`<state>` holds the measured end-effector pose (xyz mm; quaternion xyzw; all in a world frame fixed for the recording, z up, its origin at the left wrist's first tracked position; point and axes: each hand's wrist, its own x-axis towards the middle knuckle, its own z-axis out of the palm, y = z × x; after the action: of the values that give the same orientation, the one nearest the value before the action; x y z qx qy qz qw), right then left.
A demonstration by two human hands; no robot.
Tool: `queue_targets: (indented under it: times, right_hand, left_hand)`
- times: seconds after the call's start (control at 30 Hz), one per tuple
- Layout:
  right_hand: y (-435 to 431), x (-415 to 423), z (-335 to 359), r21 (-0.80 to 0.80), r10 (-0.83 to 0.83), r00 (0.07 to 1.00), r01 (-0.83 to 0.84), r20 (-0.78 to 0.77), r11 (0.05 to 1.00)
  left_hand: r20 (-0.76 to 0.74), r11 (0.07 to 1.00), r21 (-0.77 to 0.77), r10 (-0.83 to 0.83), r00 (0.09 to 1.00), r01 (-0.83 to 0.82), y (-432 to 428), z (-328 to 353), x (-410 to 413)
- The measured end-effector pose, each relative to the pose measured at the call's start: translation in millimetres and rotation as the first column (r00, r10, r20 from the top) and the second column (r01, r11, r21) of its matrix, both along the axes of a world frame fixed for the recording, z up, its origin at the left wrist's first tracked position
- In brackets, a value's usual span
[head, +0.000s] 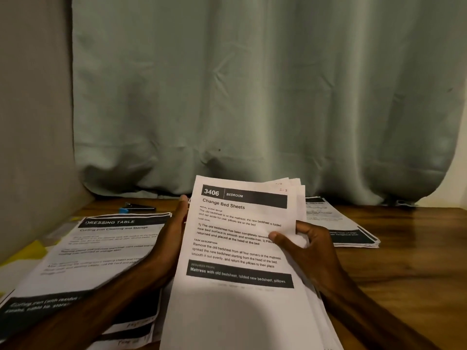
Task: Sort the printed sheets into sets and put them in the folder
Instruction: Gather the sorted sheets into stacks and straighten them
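**Sheet stack held up between both hands over counter**

A pile of printed sheets [106, 248] headed "DRESSING TABLE" is laid flat at the left of the wooden counter [404, 261], with its lower edges fanned. A small black and blue object [137, 207] is seen just behind it. The left hand [177, 223] is laid along the left edge of the held stack [240, 251], fingers straight and together. The held stack is tilted up at centre, above the counter. Its top sheet is white with black bands, headed "3406 BEDROOM, Change Bed Sheets", and corners are fanned at top right. The right edge is pinched by the right hand [310, 243], thumb on the front, fingers curled behind. Another flat pile [336, 223] is seen at far right.
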<state>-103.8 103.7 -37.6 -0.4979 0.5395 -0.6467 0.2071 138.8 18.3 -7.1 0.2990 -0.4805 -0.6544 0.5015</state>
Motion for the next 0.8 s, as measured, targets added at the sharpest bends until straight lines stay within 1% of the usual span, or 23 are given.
queue_targets:
  times: [0.03,0.1,0.17,0.23,0.3,0.37,0.4,0.5,0.6,0.67,0.8]
  right_hand:
    - [0.4,-1.2,1.1,0.003,-0.008,1.0,0.008,0.001,1.0]
    - [1.6,-2.2,3.3,-0.005,-0.017,1.0,0.017,-0.001,1.0]
    - [1.5,-3.6,4.6,-0.034,-0.008,1.0,0.008,0.0,0.999]
    - [0.9,-6.1,6.8,-0.07,0.003,1.0,-0.002,0.016,0.998]
    - [1.1,-10.5,9.3,-0.113,0.019,0.999,-0.014,0.041,0.993]
    - [1.7,-14.8,11.9,-0.154,0.023,1.0,-0.02,0.021,0.988]
    - [1.0,-18.1,11.7,-0.176,0.034,0.999,-0.026,0.042,0.984]
    - [-0.5,-24.1,13.6,-0.223,0.124,0.969,-0.075,0.213,0.972]
    - [-0.1,-25.1,17.1,-0.197,0.109,0.952,-0.052,0.287,0.979]
    - [0.9,-25.4,18.7,-0.165,0.065,0.957,-0.018,0.282,0.986]
    - [1.2,-27.3,19.5,-0.134,0.036,0.962,0.001,0.27,0.991]
  left_hand:
    - [0.016,1.0,0.0,-0.002,1.0,0.002,0.3,2.0,0.2]
    - [0.116,0.996,-0.085,0.003,0.993,0.007,0.5,1.4,0.6]
    - [0.236,0.979,-0.203,0.073,0.969,-0.024,-1.3,-4.6,0.5]
    - [0.285,0.964,-0.258,0.143,0.948,-0.068,-3.3,-11.0,-0.7]
    - [0.298,0.96,-0.268,0.164,0.94,-0.082,-3.3,-12.7,-1.4]
    - [0.307,0.954,-0.287,0.178,0.935,-0.088,-3.7,-12.6,-2.4]
    - [0.306,0.95,-0.299,0.182,0.934,-0.087,-3.1,-12.1,-2.9]
    - [0.309,0.941,-0.329,0.183,0.933,-0.076,-0.3,-11.2,-4.4]
    - [0.316,0.929,-0.363,0.193,0.929,-0.07,1.3,-12.4,-4.6]
    - [0.322,0.919,-0.386,0.212,0.923,-0.077,1.1,-13.7,-3.3]
    - [0.302,0.91,-0.404,0.226,0.926,-0.09,0.2,-14.3,-0.3]
